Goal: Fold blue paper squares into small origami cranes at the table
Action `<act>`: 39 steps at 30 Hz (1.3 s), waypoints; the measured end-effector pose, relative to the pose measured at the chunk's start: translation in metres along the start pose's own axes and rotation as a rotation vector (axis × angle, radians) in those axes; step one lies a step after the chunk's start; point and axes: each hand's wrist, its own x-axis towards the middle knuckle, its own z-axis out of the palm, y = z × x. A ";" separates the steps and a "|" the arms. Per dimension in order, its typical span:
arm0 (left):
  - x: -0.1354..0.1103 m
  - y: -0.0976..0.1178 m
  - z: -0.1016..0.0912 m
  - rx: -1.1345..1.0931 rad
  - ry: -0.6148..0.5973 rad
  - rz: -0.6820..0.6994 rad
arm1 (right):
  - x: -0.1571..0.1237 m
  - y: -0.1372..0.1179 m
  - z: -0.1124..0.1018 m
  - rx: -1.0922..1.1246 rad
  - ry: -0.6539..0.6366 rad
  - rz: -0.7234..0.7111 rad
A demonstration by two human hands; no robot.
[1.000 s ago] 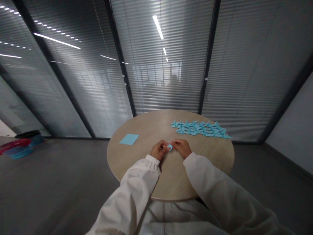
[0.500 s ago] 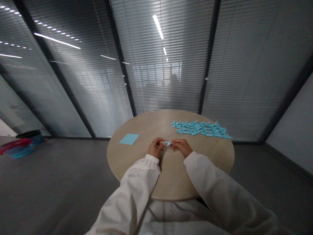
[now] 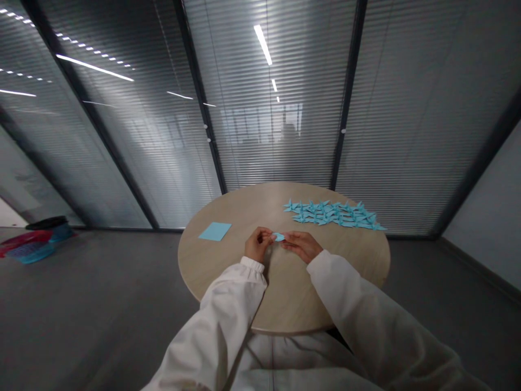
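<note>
A small folded piece of blue paper (image 3: 279, 237) is pinched between both my hands just above a round wooden table (image 3: 285, 298). My left hand (image 3: 257, 244) grips its left end with curled fingers. My right hand (image 3: 300, 244) holds the right end between thumb and fingertips. Both arms wear white sleeves. A flat blue paper sheet (image 3: 215, 231) lies on the table to the left of my hands. Several folded blue paper shapes (image 3: 331, 213) are laid out in rows at the table's far right.
Glass partitions with closed blinds (image 3: 277, 108) stand right behind the table. Grey floor surrounds it. Red and blue plastic baskets (image 3: 26, 247) sit on the floor at far left.
Both hands have lifted slightly and moved farther from me with the paper piece, which has turned from upright to lying flatter between the fingertips.
</note>
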 end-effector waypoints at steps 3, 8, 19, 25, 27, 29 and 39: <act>-0.001 0.001 0.001 0.002 -0.007 -0.007 | 0.000 0.000 0.001 0.018 0.020 -0.014; -0.002 0.001 0.002 0.026 -0.049 -0.006 | -0.001 -0.003 0.005 -0.008 0.023 -0.009; -0.004 0.001 0.002 0.099 -0.144 -0.044 | 0.006 0.005 -0.001 -0.289 0.022 -0.200; -0.007 0.005 0.006 0.053 -0.278 -0.085 | 0.006 0.005 -0.003 -0.295 0.030 -0.230; -0.008 0.007 0.007 0.037 -0.300 -0.098 | 0.006 0.005 -0.003 -0.296 0.018 -0.250; -0.009 0.009 0.007 0.017 -0.313 -0.114 | 0.006 0.004 -0.003 -0.299 0.012 -0.267; -0.009 0.011 0.007 -0.035 -0.296 -0.172 | 0.007 0.006 -0.007 -0.346 0.036 -0.243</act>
